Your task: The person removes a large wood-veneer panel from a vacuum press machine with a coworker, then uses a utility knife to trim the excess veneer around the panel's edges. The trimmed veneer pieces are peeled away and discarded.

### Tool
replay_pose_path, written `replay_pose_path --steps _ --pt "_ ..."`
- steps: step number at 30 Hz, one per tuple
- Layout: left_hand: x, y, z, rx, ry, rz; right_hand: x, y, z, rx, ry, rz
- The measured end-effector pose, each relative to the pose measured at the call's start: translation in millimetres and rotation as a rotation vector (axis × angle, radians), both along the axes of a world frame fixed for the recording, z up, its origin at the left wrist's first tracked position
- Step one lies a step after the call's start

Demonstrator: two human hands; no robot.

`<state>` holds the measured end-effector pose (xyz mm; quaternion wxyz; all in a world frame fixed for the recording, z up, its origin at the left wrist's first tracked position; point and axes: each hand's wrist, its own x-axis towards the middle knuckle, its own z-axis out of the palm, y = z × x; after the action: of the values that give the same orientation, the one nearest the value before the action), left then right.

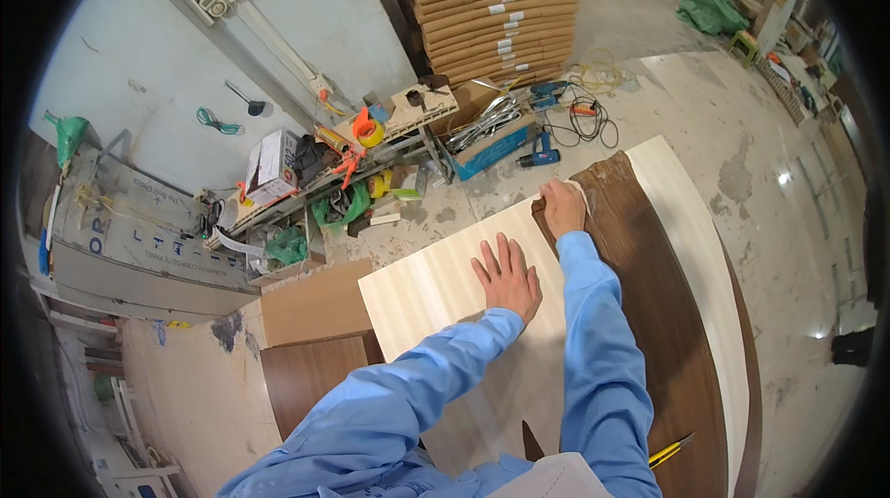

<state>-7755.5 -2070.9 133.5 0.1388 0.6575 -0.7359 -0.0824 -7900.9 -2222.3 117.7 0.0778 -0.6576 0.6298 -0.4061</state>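
Note:
My left hand [508, 283] lies flat with its fingers spread on a pale wood-grain panel [417, 285]. Just to its right, my right hand [563, 209] is closed at the far corner of a dark brown wood-grain sheet [649, 285]. That sheet's far edge looks wrinkled and folded beside my fingers, and its left edge runs along the pale panel. A yellow utility knife [671, 451] rests on the brown sheet near my right forearm. Under the brown sheet, a cream sheet [691, 210] sticks out on the right.
Beyond the panel are a blue cordless drill [540, 155] and a blue box [491, 150] of metal tools. A low shelf [408, 122] with tape and tools runs along the wall. Flat brown cartons [501, 16] are stacked behind. A brown board [315, 373] lies left.

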Motion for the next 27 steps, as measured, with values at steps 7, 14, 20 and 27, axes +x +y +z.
replay_pose_path --steps 7,14,20,27 --pt "2 -1 2 -0.004 0.028 0.0 7 5 16 0.222 -0.106 0.005" --pt "-5 1 -5 -0.089 -0.02 0.027 -18 115 47 0.191 -0.439 -0.05" --pt "-6 -2 -15 -0.077 -0.033 0.034 -17 320 99 0.225 -0.797 -0.222" --pt "-5 -4 -19 -0.054 -0.127 0.043 -55 740 333 0.198 -1.063 -0.443"
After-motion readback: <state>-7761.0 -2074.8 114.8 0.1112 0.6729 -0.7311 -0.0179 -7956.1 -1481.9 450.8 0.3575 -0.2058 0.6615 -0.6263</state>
